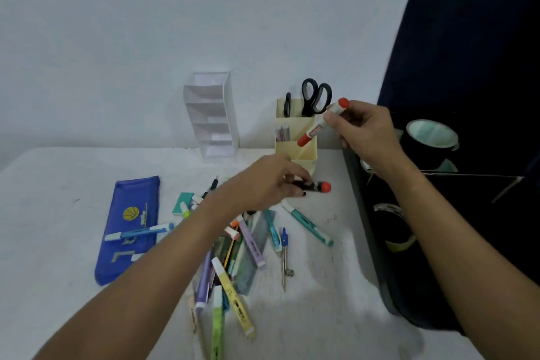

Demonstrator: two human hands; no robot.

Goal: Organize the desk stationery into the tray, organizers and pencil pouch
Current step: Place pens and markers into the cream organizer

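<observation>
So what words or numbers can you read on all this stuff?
None can be read for sure.
Blue pencil pouch: a yellow basketball picture and pale blocky shapes like letters, partly hidden by a pen, unreadable.
Red-capped marker in the right hand: label print too blurred.
Yellow highlighter: small dark print, too small.

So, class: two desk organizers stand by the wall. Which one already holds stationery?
The cream organizer on the right: black scissors stand in its back compartment. The white organizer to its left shows only bare compartments.
</observation>
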